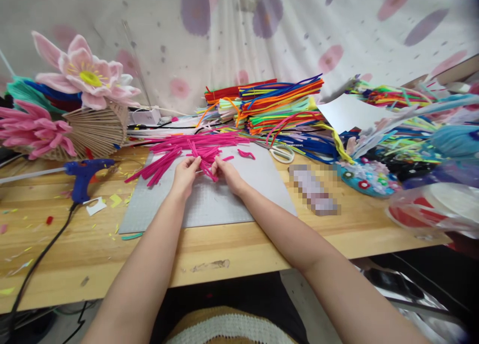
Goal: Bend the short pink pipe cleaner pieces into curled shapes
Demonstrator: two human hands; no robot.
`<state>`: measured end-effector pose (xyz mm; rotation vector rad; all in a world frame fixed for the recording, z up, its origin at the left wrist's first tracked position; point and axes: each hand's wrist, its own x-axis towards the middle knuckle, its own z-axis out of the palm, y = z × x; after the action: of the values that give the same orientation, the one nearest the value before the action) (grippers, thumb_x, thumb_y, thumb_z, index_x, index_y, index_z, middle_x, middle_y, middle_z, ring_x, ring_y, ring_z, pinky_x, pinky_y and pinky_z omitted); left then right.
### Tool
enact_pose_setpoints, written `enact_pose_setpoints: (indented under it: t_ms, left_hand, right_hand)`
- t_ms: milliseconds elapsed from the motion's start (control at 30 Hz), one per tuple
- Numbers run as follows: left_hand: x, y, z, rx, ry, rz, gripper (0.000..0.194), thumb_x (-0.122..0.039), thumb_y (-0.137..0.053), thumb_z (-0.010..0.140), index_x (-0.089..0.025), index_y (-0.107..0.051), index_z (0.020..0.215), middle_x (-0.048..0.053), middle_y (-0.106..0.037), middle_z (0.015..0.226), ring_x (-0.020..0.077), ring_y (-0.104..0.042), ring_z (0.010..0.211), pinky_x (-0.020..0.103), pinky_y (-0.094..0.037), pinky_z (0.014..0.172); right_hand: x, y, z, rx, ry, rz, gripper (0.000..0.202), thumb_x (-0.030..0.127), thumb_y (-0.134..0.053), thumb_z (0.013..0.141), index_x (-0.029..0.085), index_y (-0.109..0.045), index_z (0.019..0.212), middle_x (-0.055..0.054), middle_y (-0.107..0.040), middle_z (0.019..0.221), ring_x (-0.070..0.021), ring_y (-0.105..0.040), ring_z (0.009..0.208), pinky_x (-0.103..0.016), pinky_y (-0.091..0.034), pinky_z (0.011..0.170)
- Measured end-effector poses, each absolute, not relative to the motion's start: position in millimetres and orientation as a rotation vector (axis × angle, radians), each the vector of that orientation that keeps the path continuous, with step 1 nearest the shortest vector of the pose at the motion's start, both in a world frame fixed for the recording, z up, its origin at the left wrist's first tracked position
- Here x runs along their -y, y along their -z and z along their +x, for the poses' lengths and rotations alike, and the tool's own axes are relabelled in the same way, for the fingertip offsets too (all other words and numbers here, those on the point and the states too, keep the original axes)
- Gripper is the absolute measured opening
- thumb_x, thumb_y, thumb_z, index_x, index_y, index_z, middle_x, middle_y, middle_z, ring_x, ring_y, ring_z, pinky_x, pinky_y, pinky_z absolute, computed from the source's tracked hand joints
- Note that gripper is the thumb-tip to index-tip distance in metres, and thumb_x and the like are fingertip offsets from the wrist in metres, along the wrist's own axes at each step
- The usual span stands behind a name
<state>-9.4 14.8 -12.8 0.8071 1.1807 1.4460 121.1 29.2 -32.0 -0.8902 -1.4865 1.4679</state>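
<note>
My left hand (pixel 186 175) and my right hand (pixel 226 173) are close together over the grey cutting mat (pixel 232 208). Each pinches a magenta pipe cleaner (pixel 206 172) between thumb and fingers, and the fingertips partly hide it. Just behind them a loose pile of magenta pipe cleaners (pixel 164 165) spreads across the mat's far side, some lying crosswise. A small bent magenta piece (pixel 246 154) rests apart, to the right of the pile.
A blue glue gun (pixel 85 177) with a cord lies left, near pink fabric-like flowers (pixel 90 75). White-handled scissors (pixel 282 154) are right of the mat. Bundles of coloured pipe cleaners (pixel 280 104) stack behind. A blurred-out object (pixel 314 189) and a plastic-wrapped container (pixel 430 209) sit right.
</note>
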Motion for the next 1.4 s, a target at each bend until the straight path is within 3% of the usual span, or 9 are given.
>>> enact_pose_setpoints:
  t_ms: [67,233,333,567,667,933,1100,1267,1400]
  left_hand:
    - [-14,14,-9,-1.170,-1.449,0.845,0.030,-0.035,-0.075,0.057,-0.014,-0.056,0.067,-0.001,-0.059,0.060,0.0093,-0.055,0.053,0.022,-0.046,0.053]
    - [-13,15,-6,-1.165,-1.456,0.920,0.029,-0.032,-0.076,0.055,-0.014,-0.057,0.068,-0.002,-0.058,0.062,0.0086,-0.053,0.054,0.022,-0.046,0.052]
    - [-13,14,-5,-1.194,-1.448,0.916,0.031,-0.030,-0.079,0.051,-0.013,-0.057,0.065,-0.003,-0.057,0.060,0.0079,-0.052,0.053,0.021,-0.045,0.051]
    - [-12,12,-9,-1.080,-1.220,0.797,0.024,-0.031,-0.074,0.059,-0.012,-0.061,0.069,0.000,-0.058,0.059,0.0094,-0.055,0.053,0.024,-0.049,0.053]
    - [-12,13,-10,-1.115,-1.208,0.815,0.024,-0.026,-0.077,0.055,-0.012,-0.062,0.067,0.000,-0.057,0.054,0.0087,-0.054,0.050,0.023,-0.049,0.053]
    - [-11,13,-5,-1.226,-1.252,0.971,0.035,-0.034,-0.082,0.043,-0.013,-0.056,0.053,-0.002,-0.056,0.050,0.0082,-0.050,0.045,0.021,-0.044,0.046]
    - [-10,12,-6,-1.230,-1.265,0.967,0.038,-0.035,-0.081,0.041,-0.014,-0.050,0.050,-0.004,-0.053,0.045,0.0074,-0.047,0.041,0.020,-0.040,0.042]
    - [-11,12,-8,-1.172,-1.361,0.899,0.037,-0.029,-0.078,0.042,-0.015,-0.044,0.049,-0.006,-0.048,0.045,0.0062,-0.045,0.041,0.019,-0.037,0.043]
    - [-14,14,-10,-1.147,-1.393,0.913,0.037,-0.028,-0.079,0.042,-0.015,-0.045,0.048,-0.006,-0.048,0.045,0.0059,-0.045,0.044,0.018,-0.038,0.046]
  right_hand:
    - [-32,32,123,1.385,-1.520,-0.944,0.047,0.061,-0.031,0.083,0.019,-0.041,0.064,0.003,-0.046,0.052,-0.0081,-0.043,0.046,-0.022,-0.037,0.050]
    - [-32,32,125,1.394,-1.425,-0.982,0.033,0.047,-0.059,0.071,0.021,-0.041,0.080,0.008,-0.049,0.060,-0.0064,-0.046,0.047,-0.019,-0.037,0.046]
    - [-32,34,125,1.510,-1.476,-0.960,0.029,0.037,-0.064,0.067,0.019,-0.044,0.077,0.008,-0.049,0.057,-0.0062,-0.044,0.047,-0.018,-0.035,0.045]
    - [-35,34,129,1.554,-1.422,-1.008,0.022,0.031,-0.063,0.064,0.017,-0.047,0.068,0.007,-0.048,0.054,-0.0059,-0.041,0.047,-0.020,-0.031,0.047]
    - [-35,30,132,1.627,-1.462,-0.989,0.022,0.032,-0.063,0.064,0.016,-0.048,0.066,0.007,-0.048,0.052,-0.0056,-0.040,0.046,-0.020,-0.029,0.045]
    - [-32,24,136,1.772,-1.537,-1.043,0.020,0.026,-0.053,0.072,0.019,-0.039,0.060,0.009,-0.039,0.041,-0.0045,-0.033,0.035,-0.019,-0.022,0.038]
    - [-30,23,134,1.877,-1.485,-0.933,0.026,0.030,-0.056,0.072,0.017,-0.039,0.057,0.007,-0.041,0.047,-0.0046,-0.038,0.043,-0.019,-0.027,0.044]
    - [-28,23,131,1.909,-1.475,-0.877,0.026,0.038,-0.053,0.077,0.017,-0.043,0.064,0.007,-0.041,0.053,-0.0059,-0.038,0.047,-0.020,-0.030,0.047]
    - [-28,28,125,1.812,-1.278,-0.950,0.017,0.032,-0.054,0.078,0.017,-0.047,0.079,0.004,-0.051,0.067,-0.0075,-0.045,0.059,-0.021,-0.035,0.057]
